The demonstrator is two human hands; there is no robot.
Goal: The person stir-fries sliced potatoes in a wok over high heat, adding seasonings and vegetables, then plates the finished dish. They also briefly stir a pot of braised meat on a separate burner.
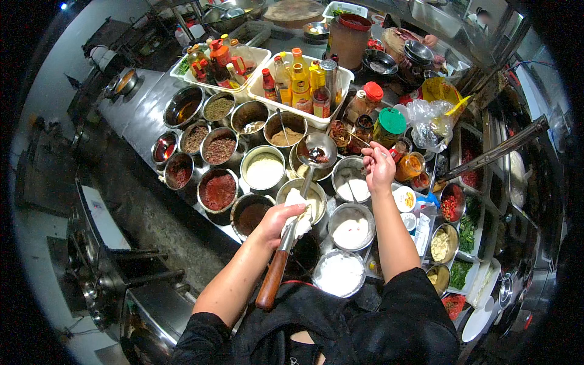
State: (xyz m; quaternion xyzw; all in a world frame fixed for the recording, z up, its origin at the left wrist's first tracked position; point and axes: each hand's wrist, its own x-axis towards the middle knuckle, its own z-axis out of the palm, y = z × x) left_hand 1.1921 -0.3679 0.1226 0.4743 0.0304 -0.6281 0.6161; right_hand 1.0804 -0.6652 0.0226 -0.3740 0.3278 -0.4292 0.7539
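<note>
My left hand (276, 222) is closed around the metal shaft of a ladle (309, 177) with a brown wooden handle, a crumpled white cloth (295, 197) bunched in the grip. Dark sauce with a reddish-brown lump lies in the ladle's bowl, which hangs over the metal pots. Between the fingers of my right hand (380, 169) is a thin metal utensil (360, 139). It slants toward a jar of dark chilli sauce (339, 133); whether its tip is inside the jar, I cannot tell. Beneath my right hand stands a pot of white powder (355, 189) with a spoon in it.
Several metal pots of seasonings, including red paste (218, 190), crowd the steel counter (137, 98). Behind them are two white bins (269, 96) of bottles. A green-lidded jar (391, 121) and plastic bag (429, 121) stand right. A dark pole (495, 148) juts in; another person's hand (430, 41) shows at the back.
</note>
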